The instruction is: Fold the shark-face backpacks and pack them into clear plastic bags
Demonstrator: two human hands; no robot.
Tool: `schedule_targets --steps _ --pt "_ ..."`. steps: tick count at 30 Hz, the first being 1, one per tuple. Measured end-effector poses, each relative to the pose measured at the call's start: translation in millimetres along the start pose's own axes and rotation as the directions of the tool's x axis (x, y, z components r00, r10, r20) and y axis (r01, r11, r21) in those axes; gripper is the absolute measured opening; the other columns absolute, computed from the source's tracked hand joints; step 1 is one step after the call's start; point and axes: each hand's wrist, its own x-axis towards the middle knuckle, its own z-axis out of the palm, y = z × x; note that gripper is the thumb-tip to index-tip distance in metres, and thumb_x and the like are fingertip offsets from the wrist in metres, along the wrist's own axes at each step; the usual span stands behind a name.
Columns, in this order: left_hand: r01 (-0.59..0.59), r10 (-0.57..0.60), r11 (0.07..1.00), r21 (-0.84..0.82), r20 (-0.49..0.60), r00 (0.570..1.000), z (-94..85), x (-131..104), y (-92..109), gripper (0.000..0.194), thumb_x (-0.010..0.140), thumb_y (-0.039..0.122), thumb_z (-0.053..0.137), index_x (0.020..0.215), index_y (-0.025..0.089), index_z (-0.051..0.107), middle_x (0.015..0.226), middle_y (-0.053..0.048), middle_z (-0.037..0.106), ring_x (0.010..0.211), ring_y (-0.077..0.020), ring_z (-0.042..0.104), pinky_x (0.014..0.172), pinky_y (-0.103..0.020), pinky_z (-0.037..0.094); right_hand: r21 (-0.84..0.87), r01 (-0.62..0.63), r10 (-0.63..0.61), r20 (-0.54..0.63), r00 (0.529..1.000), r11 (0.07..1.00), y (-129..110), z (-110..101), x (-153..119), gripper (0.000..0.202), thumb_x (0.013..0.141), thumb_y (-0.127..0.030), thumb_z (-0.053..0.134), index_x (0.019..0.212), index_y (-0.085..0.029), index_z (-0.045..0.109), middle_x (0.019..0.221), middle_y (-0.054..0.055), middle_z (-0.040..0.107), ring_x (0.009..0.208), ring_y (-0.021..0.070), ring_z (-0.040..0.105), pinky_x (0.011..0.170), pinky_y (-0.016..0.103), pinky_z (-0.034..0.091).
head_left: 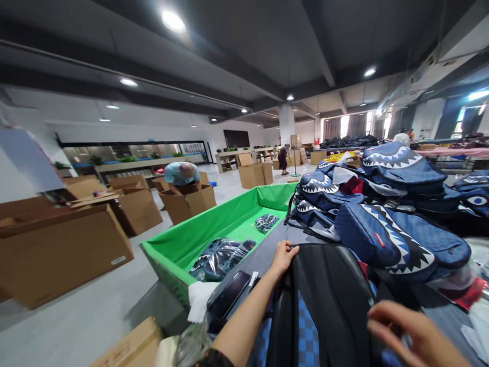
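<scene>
A black backpack with a blue checkered panel lies in front of me, its smooth padded side up. My left hand pinches the top left corner of this backpack. Just off its right edge is my right hand, a little blurred, its fingers curved and apart with nothing visible between them. Beyond it, blue checkered backpacks with shark-mouth prints are piled on the grey table surface. A dark phone-like object sits left of my left forearm.
A green-lined bin adjoins the table and holds plastic-wrapped backpacks. On the left floor stand large cardboard boxes. A person bends over an open carton. Clear plastic and red packaging lie at right.
</scene>
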Motion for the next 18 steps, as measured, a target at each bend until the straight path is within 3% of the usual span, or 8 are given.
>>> schedule_targets --steps 1,3,5,7,10,12,15,18 --pt "-0.063 0.066 0.996 0.067 -0.044 0.997 -3.9 -4 6 0.027 0.077 0.025 0.075 0.101 0.018 0.067 0.102 -0.006 0.062 0.102 -0.0243 0.061 0.097 -0.038 0.048 0.043 -0.273 0.269 0.077 0.96 0.961 17 -11 4 0.034 0.101 -0.047 0.046 0.087 -0.024 0.067 0.079 0.004 0.073 0.065 0.0162 0.068 0.06 0.023 0.055" --pt "-0.249 0.271 0.934 0.258 -0.056 0.961 -1.7 -17 22 0.05 0.081 0.016 0.071 0.13 0.021 0.063 0.133 -0.011 0.059 0.128 -0.0291 0.052 0.115 -0.045 0.038 0.126 -0.697 0.646 0.289 0.707 0.706 49 -16 12 0.051 0.091 -0.066 0.04 0.072 -0.023 0.057 0.069 0.01 0.068 0.055 0.0209 0.064 0.048 0.029 0.048" --pt "-0.473 0.47 0.779 0.412 0.116 0.875 16.1 -31 40 0.042 0.091 0.019 0.064 0.133 0.023 0.064 0.139 -0.011 0.061 0.132 -0.0299 0.05 0.117 -0.047 0.037 0.209 -0.893 0.786 0.423 0.45 0.399 74 -3 22 0.058 0.082 -0.078 0.039 0.069 -0.022 0.05 0.066 0.01 0.064 0.05 0.0218 0.061 0.041 0.029 0.041" --pt "-0.656 0.521 0.64 0.401 0.4 0.754 46.1 -41 55 0.024 0.096 0.025 0.063 0.119 0.024 0.071 0.127 -0.008 0.071 0.125 -0.0286 0.055 0.11 -0.047 0.042 0.312 -0.928 0.821 0.46 0.337 0.205 89 13 33 0.062 0.076 -0.083 0.042 0.064 -0.023 0.044 0.057 0.007 0.055 0.043 0.0175 0.053 0.039 0.026 0.033" --pt "-0.777 0.449 0.575 0.254 0.696 0.56 95.1 -47 66 0.023 0.095 0.022 0.065 0.117 0.025 0.072 0.127 -0.002 0.076 0.121 -0.0253 0.059 0.106 -0.043 0.045 0.489 -0.851 0.853 0.344 0.391 0.193 96 17 54 0.058 0.067 -0.08 0.055 0.058 -0.024 0.041 0.047 0.001 0.041 0.042 0.013 0.042 0.042 0.026 0.032" --pt "-0.794 0.421 0.568 0.215 0.753 0.505 117.7 -48 69 0.033 0.096 0.015 0.061 0.127 0.025 0.068 0.139 -0.001 0.071 0.124 -0.0245 0.059 0.107 -0.043 0.045 0.538 -0.779 0.853 0.194 0.485 0.321 94 0 66 0.053 0.054 -0.074 0.063 0.063 -0.023 0.05 0.051 0.003 0.049 0.049 0.0171 0.049 0.046 0.03 0.039" --pt "-0.799 0.43 0.561 0.218 0.748 0.506 129.6 -52 74 0.038 0.098 0.023 0.062 0.137 0.021 0.063 0.139 -0.006 0.071 0.125 -0.0274 0.06 0.107 -0.045 0.045 0.515 -0.703 0.782 0.096 0.616 0.491 83 -37 70 0.061 0.047 -0.071 0.066 0.081 -0.021 0.062 0.067 0.009 0.068 0.066 0.027 0.065 0.055 0.035 0.049" --pt "-0.771 0.494 0.601 0.21 0.661 0.565 127.5 -60 80 0.048 0.092 0.044 0.073 0.133 0.019 0.065 0.125 -0.008 0.076 0.121 -0.0282 0.062 0.107 -0.045 0.046 0.425 -0.639 0.689 0.047 0.723 0.641 66 -65 60 0.066 0.061 -0.073 0.059 0.1 -0.021 0.064 0.074 0.008 0.073 0.079 0.0303 0.071 0.066 0.038 0.054"
